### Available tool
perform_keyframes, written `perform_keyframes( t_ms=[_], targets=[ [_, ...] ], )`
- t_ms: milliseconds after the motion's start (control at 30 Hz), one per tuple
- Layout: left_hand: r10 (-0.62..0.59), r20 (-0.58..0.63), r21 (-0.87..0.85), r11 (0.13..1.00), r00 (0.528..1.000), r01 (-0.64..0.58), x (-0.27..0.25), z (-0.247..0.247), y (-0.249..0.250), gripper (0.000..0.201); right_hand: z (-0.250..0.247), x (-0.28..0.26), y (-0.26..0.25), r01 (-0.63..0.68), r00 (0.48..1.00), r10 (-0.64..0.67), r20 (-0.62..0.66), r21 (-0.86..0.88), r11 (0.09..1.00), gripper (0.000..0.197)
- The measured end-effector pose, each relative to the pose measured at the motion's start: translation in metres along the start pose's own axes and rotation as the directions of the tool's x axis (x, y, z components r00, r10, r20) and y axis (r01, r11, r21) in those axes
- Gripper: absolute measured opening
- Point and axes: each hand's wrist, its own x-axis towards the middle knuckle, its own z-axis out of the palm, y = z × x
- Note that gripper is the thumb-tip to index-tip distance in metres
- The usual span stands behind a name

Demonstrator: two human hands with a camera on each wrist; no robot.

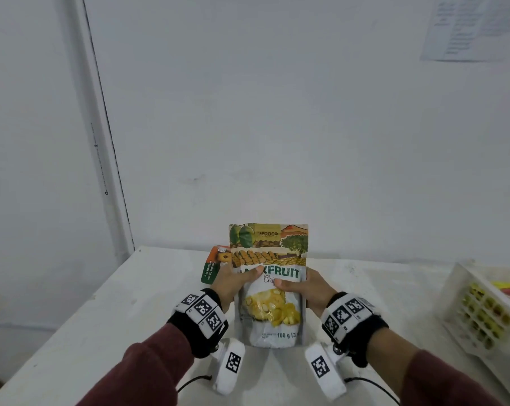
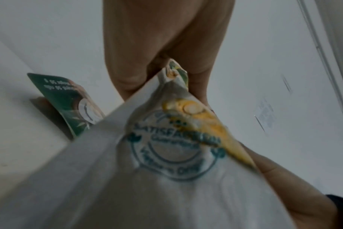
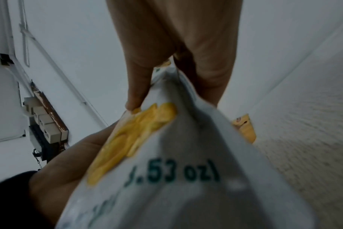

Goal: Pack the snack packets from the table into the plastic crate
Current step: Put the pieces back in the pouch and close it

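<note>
A white jackfruit chips pouch with yellow fruit printed on it stands upright above the table, held from both sides. My left hand grips its left edge with the thumb across the front. My right hand grips the right edge the same way. The pouch's base fills the left wrist view and the right wrist view. A smaller green and orange packet stands behind my left hand. The white plastic crate sits at the table's right, with packets inside.
The white table ends at a white wall close behind the pouch. A paper sheet hangs on the wall at the upper right. An orange packet shows past the pouch in the right wrist view.
</note>
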Motion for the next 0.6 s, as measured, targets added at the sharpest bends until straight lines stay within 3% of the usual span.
perform_keyframes(
  t_ms=[67,133,167,300,400,533,600],
  targets=[
    [-0.050,0.072,0.003,0.999,0.996,0.050,-0.005,0.004,0.000,0.043,-0.005,0.003,0.002,0.036,0.998,-0.035,-0.057,0.027,0.999,0.051],
    [-0.106,0.178,0.074,0.993,0.978,0.094,-0.006,0.006,-0.002,0.075,-0.007,0.003,0.000,0.049,0.996,-0.042,-0.084,0.083,0.995,0.053],
    [-0.117,0.201,0.081,0.991,0.972,0.103,-0.006,0.008,-0.004,0.080,-0.008,0.003,-0.002,0.051,0.996,-0.043,-0.084,0.097,0.994,0.050],
    [-0.120,0.100,0.064,0.991,0.988,0.114,0.006,0.009,-0.008,0.071,-0.010,0.000,-0.007,0.032,0.999,-0.034,0.009,0.179,0.983,0.053],
    [-0.087,0.012,0.089,0.992,0.996,0.085,0.013,0.013,-0.010,0.084,-0.011,-0.003,0.000,0.019,0.988,-0.045,0.147,0.173,0.985,0.086],
    [-0.015,0.007,0.221,0.975,1.000,0.013,0.009,0.028,-0.004,0.040,-0.019,0.000,0.005,0.079,0.988,-0.095,0.125,0.125,0.989,0.099],
    [-0.071,0.063,0.288,0.956,0.996,0.049,0.011,0.032,0.005,0.064,-0.028,0.004,0.004,0.105,0.991,-0.112,0.069,0.103,0.989,0.104]
  ],
)
